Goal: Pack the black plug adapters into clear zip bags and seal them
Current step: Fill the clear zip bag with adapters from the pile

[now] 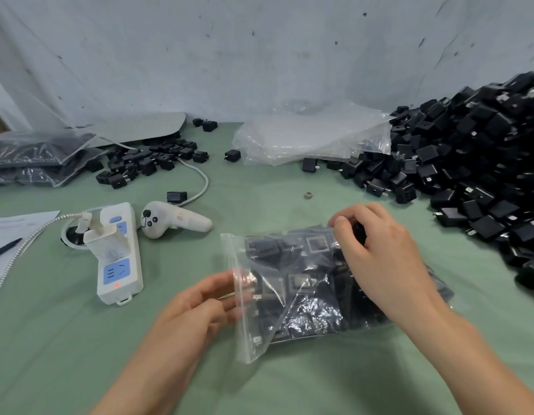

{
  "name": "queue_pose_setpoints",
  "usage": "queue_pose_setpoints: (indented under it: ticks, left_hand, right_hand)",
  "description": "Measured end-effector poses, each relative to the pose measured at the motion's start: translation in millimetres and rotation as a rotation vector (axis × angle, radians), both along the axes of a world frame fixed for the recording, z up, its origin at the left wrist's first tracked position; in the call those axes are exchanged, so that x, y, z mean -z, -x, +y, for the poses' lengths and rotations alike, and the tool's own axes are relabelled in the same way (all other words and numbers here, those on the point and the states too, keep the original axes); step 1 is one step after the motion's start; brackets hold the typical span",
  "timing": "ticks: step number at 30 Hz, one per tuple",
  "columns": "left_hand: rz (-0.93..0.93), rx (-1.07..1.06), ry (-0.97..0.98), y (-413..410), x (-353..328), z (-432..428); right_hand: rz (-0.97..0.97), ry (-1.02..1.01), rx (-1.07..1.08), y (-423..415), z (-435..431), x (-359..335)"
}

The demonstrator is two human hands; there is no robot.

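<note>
A clear zip bag (301,298) filled with several black plug adapters lies on the green table in front of me, its zip mouth on the left. My left hand (197,307) pinches the bag's mouth edge. My right hand (376,256) rests on the bag's far right part, fingers curled around a black plug adapter (360,230) at the bag's top edge. A big heap of loose black adapters (475,163) fills the right side. A smaller scatter of adapters (146,160) lies at the back left.
A stack of empty clear bags (313,136) lies at the back centre. Filled bags (35,160) sit at far left. A white power strip (119,259), a white handheld controller (173,220), a cable, papers with a pen (5,248) and a small ring (307,195) lie on the table.
</note>
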State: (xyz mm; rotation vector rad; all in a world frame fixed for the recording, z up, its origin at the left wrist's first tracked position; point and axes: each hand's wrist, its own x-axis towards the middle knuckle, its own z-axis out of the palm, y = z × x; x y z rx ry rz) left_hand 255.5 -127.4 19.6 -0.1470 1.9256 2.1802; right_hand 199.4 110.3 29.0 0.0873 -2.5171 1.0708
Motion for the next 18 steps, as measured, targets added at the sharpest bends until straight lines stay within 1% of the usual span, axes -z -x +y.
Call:
queue_pose_setpoints:
  ticks: [2, 3, 5, 6, 8, 11, 13, 15, 17, 18]
  left_hand:
    - [-0.016, -0.118, -0.026, 2, 1, -3]
    - [-0.022, -0.143, -0.072, 1, 0, -2]
    - [-0.038, -0.119, -0.156, 0, -2, 4]
    - [-0.048, -0.090, -0.169, 0, -1, 7]
    - [-0.060, -0.045, -0.167, 0, -1, 17]
    - [-0.066, -0.033, -0.162, 3, -3, 20]
    - [-0.101, -0.042, -0.248, 4, -5, 19]
    - [-0.140, -0.010, -0.313, 6, -5, 24]
    - [-0.147, 0.060, -0.290, 8, -4, 31]
    - [-0.152, 0.067, -0.285, 9, -3, 32]
  right_hand:
    - [0.001, -0.019, -0.013, 0, 1, -2]
    - [0.002, -0.025, -0.015, -1, 1, -2]
    - [-0.002, -0.030, -0.016, -1, 2, -3]
    - [-0.006, -0.026, -0.016, 0, 2, -4]
    - [-0.017, -0.010, -0.015, 0, 1, -4]
    - [-0.040, 0.058, -0.026, 0, 0, -5]
    - [-0.072, 0.187, -0.045, 0, 1, -6]
    - [-0.147, 0.426, -0.092, 0, 2, -10]
    - [-0.258, 0.662, -0.137, 1, 3, -16]
    - [-0.306, 0.740, -0.160, 1, 4, -18]
